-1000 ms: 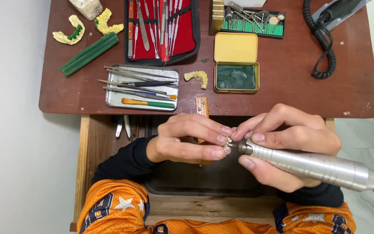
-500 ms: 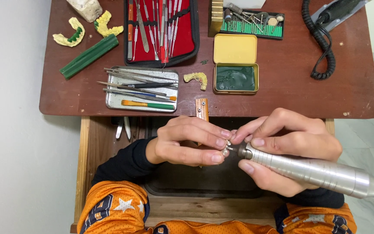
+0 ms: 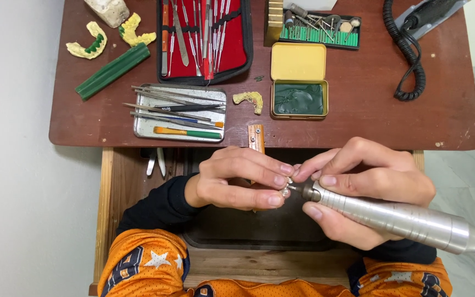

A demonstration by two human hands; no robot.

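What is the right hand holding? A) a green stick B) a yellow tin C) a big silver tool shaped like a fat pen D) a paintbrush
C: the right hand wraps around a silver handpiece, its tip meeting a small metal piece pinched in the left hand; the green stick, the orange-handled brush and the yellow tin all lie on the table.

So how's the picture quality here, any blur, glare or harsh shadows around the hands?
Head view: even, soft light and sharp focus; the left hand and right hand look crisp, without motion blur. Mild sheen runs along the silver handpiece. The open drawer below the hands lies in shadow.
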